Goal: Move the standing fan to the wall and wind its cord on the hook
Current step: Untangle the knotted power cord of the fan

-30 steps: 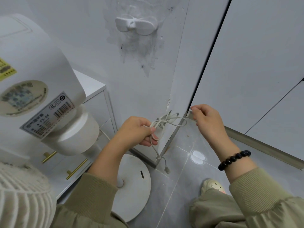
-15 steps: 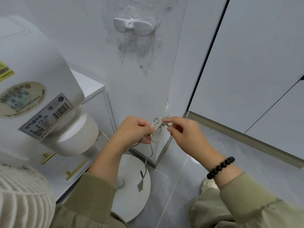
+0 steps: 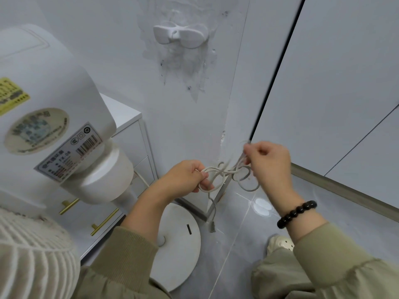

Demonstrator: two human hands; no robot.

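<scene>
The white standing fan (image 3: 54, 117) fills the left side, its motor housing close to the camera and its round base (image 3: 179, 251) on the floor by the wall. Its pale cord (image 3: 224, 171) hangs in loops between my hands. My left hand (image 3: 185, 180) grips one end of the loops. My right hand (image 3: 267, 162) pinches the other end, pulled out to the right. The plug (image 3: 212, 227) dangles below, just above the floor. A white double hook (image 3: 180, 37) sits on the wall, well above both hands, with nothing on it.
A white drawer cabinet (image 3: 129, 130) with brass handles stands behind the fan against the wall. White cupboard doors (image 3: 323, 83) fill the right side above a grey tiled floor (image 3: 248, 234). My shoe (image 3: 280, 242) is near the wall corner.
My right hand, which had come in to meet the left at the cord, has moved right and up, drawing out a loop. The plug has swung right, off the fan base.
</scene>
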